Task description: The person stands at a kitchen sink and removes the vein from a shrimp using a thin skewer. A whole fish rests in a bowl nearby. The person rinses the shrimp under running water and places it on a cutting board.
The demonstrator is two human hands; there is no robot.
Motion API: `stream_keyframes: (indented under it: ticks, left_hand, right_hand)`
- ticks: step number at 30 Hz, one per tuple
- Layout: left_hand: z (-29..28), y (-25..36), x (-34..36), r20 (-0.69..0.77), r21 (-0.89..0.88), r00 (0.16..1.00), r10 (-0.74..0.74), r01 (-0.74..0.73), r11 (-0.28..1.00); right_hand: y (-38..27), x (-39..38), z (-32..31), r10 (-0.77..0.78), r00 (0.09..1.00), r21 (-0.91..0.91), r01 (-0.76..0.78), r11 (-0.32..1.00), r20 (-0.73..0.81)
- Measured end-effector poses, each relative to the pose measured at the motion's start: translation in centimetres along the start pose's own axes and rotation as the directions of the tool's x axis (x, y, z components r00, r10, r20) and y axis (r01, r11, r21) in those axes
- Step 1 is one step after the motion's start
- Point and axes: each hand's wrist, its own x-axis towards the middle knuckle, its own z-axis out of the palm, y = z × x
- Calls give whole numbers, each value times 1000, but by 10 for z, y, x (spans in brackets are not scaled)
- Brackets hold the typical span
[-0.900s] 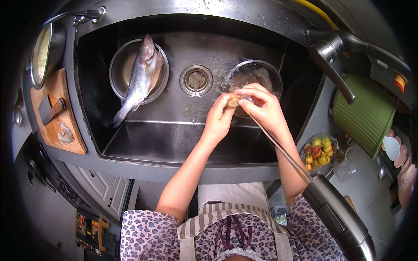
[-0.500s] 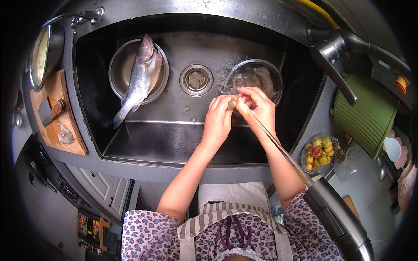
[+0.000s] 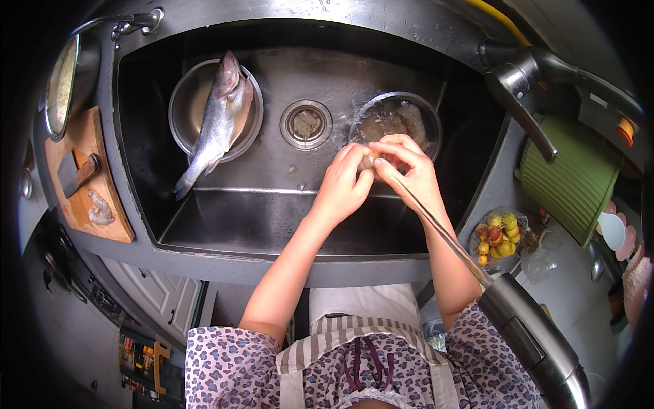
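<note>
A small greyish-orange shrimp (image 3: pixel 368 161) is pinched between my two hands over the sink. My left hand (image 3: pixel 343 183) is closed on its near-left side, and the fingertips of my right hand (image 3: pixel 417 176) grip it from the right. My fingers hide most of its body. Just beyond them, a round metal bowl (image 3: pixel 438 123) holds water and several greyish pieces, blurred by ripples. A stream of water (image 3: pixel 443 235) runs from the faucet spout (image 3: pixel 528 334) toward my right hand. The drain strainer (image 3: pixel 306 124) has pale scraps in it.
A whole silver fish (image 3: pixel 216 123) lies across a metal bowl (image 3: pixel 174 102) at the sink's left. On the left counter, a wooden cutting board (image 3: pixel 85 146) carries a cleaver (image 3: pixel 68 174) and pale shrimp (image 3: pixel 101 210). Bagged fruit (image 3: pixel 499 237) and a green ribbed container (image 3: pixel 569 178) are at right.
My hands have shifted slightly, with the right one a little further right and the fingers regripping the shrimp. The bowls and fish look the same.
</note>
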Motion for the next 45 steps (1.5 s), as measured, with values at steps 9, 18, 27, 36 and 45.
stream_keyframes:
  ticks: [9, 18, 27, 36, 45]
  left_hand:
    - [8, -9, 8, 23, -246, 998, -52, 56, 968]
    - [12, -8, 5, 96, -224, 994, -50, 70, 972]
    - [3, -12, -10, 182, -641, 952, -247, 306, 704]
    - [1, -8, -15, 102, -797, 969, -224, 214, 565]
    - [-2, 4, -16, -24, -714, 982, -190, 116, 691]
  right_hand:
    - [10, 0, -8, 115, 983, 235, -147, 961, 146]
    - [4, -2, 4, 207, 970, 471, -244, 848, 129]
    - [-2, 4, 9, 325, 941, 796, -267, 543, 94]
    - [-15, 2, 0, 183, 979, 296, -149, 944, -91]
    - [-10, -5, 20, 138, 983, 221, -109, 969, -121]
